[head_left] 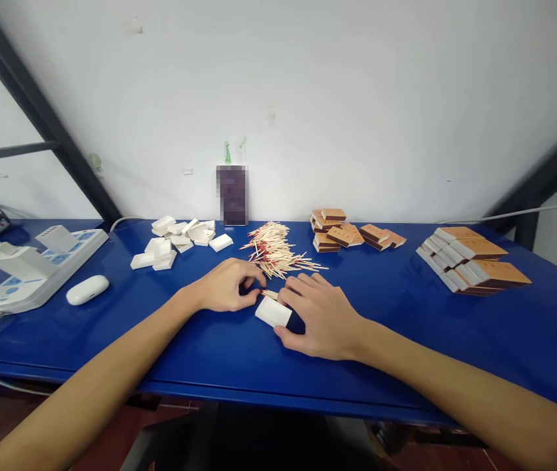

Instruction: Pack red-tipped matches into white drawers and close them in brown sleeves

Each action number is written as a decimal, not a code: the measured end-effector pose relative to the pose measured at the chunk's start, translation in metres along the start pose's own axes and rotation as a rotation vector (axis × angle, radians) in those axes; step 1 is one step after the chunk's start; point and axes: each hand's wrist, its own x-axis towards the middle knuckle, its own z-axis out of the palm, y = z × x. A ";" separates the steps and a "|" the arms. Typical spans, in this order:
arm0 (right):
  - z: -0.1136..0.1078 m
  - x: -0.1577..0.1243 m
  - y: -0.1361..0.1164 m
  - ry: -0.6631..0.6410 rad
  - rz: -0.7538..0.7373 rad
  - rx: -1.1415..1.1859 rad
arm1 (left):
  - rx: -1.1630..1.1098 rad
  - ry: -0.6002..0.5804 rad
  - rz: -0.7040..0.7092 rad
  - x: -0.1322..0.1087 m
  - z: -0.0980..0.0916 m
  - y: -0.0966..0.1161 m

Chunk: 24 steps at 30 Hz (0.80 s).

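Both forearms come in over the near edge of the bench [406, 327] and meet just in front of its middle. Right hand [322, 317] — curled, with thumb and fingers gripping one end of a white tray [272, 312] that rests on the bench surface. Left hand [227, 286] — closed, with fingertips pinched on a small bundle of matchsticks [269, 294] at the tray's far end. Just behind both hands lies the match pile [273, 252]. Left of the pile, toward the back edge, is a heap of white trays [175, 239]. Right of it are brown sleeves [342, 232], and near the right edge are stacked boxes [474, 265]. At the left edge is a power strip [28, 275] with a white case [87, 289] beside it.
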 end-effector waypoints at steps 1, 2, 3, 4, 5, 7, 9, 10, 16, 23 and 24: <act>-0.001 0.000 0.005 -0.009 -0.026 0.020 | -0.003 -0.004 -0.002 0.000 0.000 0.000; -0.003 -0.001 0.011 -0.024 -0.055 0.034 | -0.006 -0.007 -0.006 0.000 0.000 -0.001; -0.005 -0.002 0.016 -0.042 -0.083 0.040 | -0.008 -0.010 -0.011 0.000 0.000 -0.001; -0.007 -0.002 0.022 -0.056 -0.111 0.034 | -0.011 -0.013 -0.018 0.000 0.000 0.000; -0.009 -0.003 0.026 -0.066 -0.147 0.020 | -0.012 -0.015 -0.025 0.000 -0.001 0.000; -0.013 -0.004 0.030 -0.078 -0.218 -0.021 | -0.012 -0.019 -0.033 0.000 -0.001 0.001; -0.014 -0.004 0.027 -0.081 -0.269 -0.051 | -0.011 -0.019 -0.032 0.001 -0.001 0.002; -0.014 -0.004 0.024 -0.079 -0.281 -0.056 | -0.012 -0.015 -0.029 0.001 -0.001 0.002; -0.010 -0.005 0.008 -0.062 -0.237 0.113 | -0.019 0.001 -0.013 0.001 0.002 0.000; -0.015 -0.005 0.015 -0.058 -0.087 0.264 | -0.039 0.008 0.000 0.000 0.002 0.000; -0.015 -0.005 0.015 -0.047 -0.086 0.248 | -0.043 0.012 -0.001 0.000 0.003 -0.001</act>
